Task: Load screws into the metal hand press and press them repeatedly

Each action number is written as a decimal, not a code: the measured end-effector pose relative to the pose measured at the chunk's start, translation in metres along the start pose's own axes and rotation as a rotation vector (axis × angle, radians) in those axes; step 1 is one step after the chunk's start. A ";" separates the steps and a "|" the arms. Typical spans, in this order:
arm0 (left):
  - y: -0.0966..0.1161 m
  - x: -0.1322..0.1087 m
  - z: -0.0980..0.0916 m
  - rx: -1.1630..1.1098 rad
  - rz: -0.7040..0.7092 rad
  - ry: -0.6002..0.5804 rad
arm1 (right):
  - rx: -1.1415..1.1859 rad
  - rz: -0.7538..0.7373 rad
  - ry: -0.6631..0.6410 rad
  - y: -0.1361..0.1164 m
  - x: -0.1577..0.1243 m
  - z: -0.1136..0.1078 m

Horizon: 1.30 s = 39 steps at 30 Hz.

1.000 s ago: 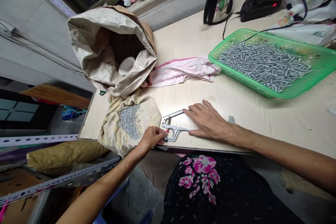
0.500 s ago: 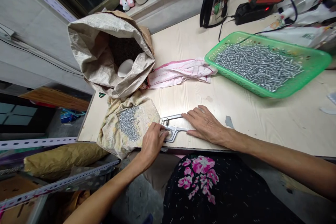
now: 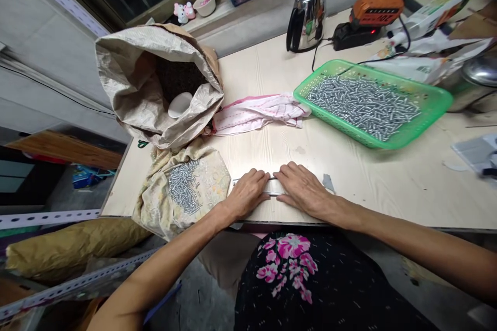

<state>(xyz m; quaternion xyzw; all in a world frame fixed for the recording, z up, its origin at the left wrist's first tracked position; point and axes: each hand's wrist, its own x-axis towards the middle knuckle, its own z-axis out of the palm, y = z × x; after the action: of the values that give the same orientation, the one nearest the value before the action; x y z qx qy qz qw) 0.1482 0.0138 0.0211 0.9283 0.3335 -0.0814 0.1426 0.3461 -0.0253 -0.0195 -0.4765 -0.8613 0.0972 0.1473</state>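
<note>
A silver metal tool with two long arms (image 3: 275, 194) lies flat on the table near its front edge. My left hand (image 3: 248, 194) is closed over its left part and hides the spring and most of the body. My right hand (image 3: 305, 190) grips the right ends of the arms, thumb on the near one and fingers on the far one. Between my hands, short stretches of both arms show. Left of my left hand, a heap of small silver metal pins (image 3: 184, 186) rests on a patterned yellowish cloth (image 3: 213, 173).
A green basket (image 3: 437, 108) full of similar pins stands at the right. Behind the cloth is a big open sack (image 3: 128, 98) with a white scoop inside. A pink-and-white towel (image 3: 256, 114), a kettle (image 3: 310, 15) and an orange battery (image 3: 376, 9) on its charger are farther back.
My left hand has moved right, from the tool's spring end to over its body, close to my right hand. My right hand keeps its grip. The camera view has shifted slightly.
</note>
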 end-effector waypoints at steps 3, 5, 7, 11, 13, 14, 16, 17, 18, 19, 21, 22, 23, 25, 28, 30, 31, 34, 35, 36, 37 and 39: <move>0.004 0.002 0.002 -0.010 -0.011 0.017 | 0.018 -0.011 0.000 0.004 0.005 0.002; 0.004 0.003 0.005 -0.019 -0.012 0.029 | 0.052 -0.019 -0.004 0.005 0.007 0.004; 0.003 0.004 0.009 -0.006 -0.015 0.032 | 0.076 -0.038 -0.014 0.004 0.009 0.008; 0.003 0.004 0.013 0.034 -0.021 0.034 | 0.063 -0.051 -0.038 0.000 0.010 0.010; 0.003 0.001 0.015 0.040 -0.036 0.064 | 0.052 -0.038 -0.046 0.001 0.012 0.007; 0.004 -0.001 0.018 0.041 -0.049 0.100 | 0.055 -0.034 -0.050 0.003 0.013 0.005; 0.008 -0.009 0.026 0.041 -0.070 0.207 | 0.086 -0.041 -0.064 0.011 0.014 -0.003; 0.011 -0.013 0.032 0.041 -0.072 0.265 | 0.111 -0.057 -0.073 0.017 0.014 -0.007; 0.016 -0.018 0.039 0.038 -0.066 0.315 | 0.139 -0.077 -0.086 0.022 0.015 -0.010; 0.021 -0.022 0.045 0.032 -0.053 0.351 | 0.161 -0.095 -0.099 0.027 0.016 -0.013; 0.033 -0.029 0.058 0.006 -0.028 0.383 | 0.163 -0.104 -0.101 0.034 0.019 -0.014; 0.039 -0.031 0.064 -0.016 -0.017 0.386 | 0.149 -0.097 -0.097 0.036 0.022 -0.013; 0.045 -0.032 0.068 -0.041 -0.010 0.385 | 0.129 -0.087 -0.093 0.038 0.026 -0.011; 0.053 -0.032 0.073 -0.097 -0.007 0.384 | 0.081 -0.074 -0.087 0.041 0.037 -0.007; 0.056 -0.032 0.073 -0.178 -0.005 0.366 | 0.032 -0.109 -0.090 0.048 0.058 -0.008; 0.054 -0.032 0.070 -0.222 0.000 0.351 | -0.005 -0.124 -0.099 0.049 0.069 -0.014; 0.053 -0.031 0.069 -0.238 0.002 0.352 | -0.021 -0.127 -0.101 0.046 0.074 -0.017; 0.053 -0.030 0.066 -0.256 0.009 0.380 | -0.028 -0.201 -0.103 0.018 0.082 -0.025; 0.054 -0.031 0.065 -0.257 0.018 0.388 | -0.016 -0.270 -0.120 0.003 0.083 -0.025; 0.056 -0.033 0.064 -0.255 0.037 0.390 | -0.003 -0.357 -0.152 -0.012 0.085 -0.023; 0.059 -0.037 0.064 -0.250 0.071 0.387 | 0.004 -0.445 -0.192 -0.026 0.086 -0.019; 0.062 -0.050 0.062 -0.222 0.161 0.396 | 0.008 -0.590 -0.247 -0.049 0.087 -0.008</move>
<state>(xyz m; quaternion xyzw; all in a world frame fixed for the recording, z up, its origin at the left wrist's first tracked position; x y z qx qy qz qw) 0.1461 -0.0817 -0.0126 0.9284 0.2867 0.1510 0.1817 0.2658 0.0232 0.0170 -0.1900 -0.9734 0.1107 0.0650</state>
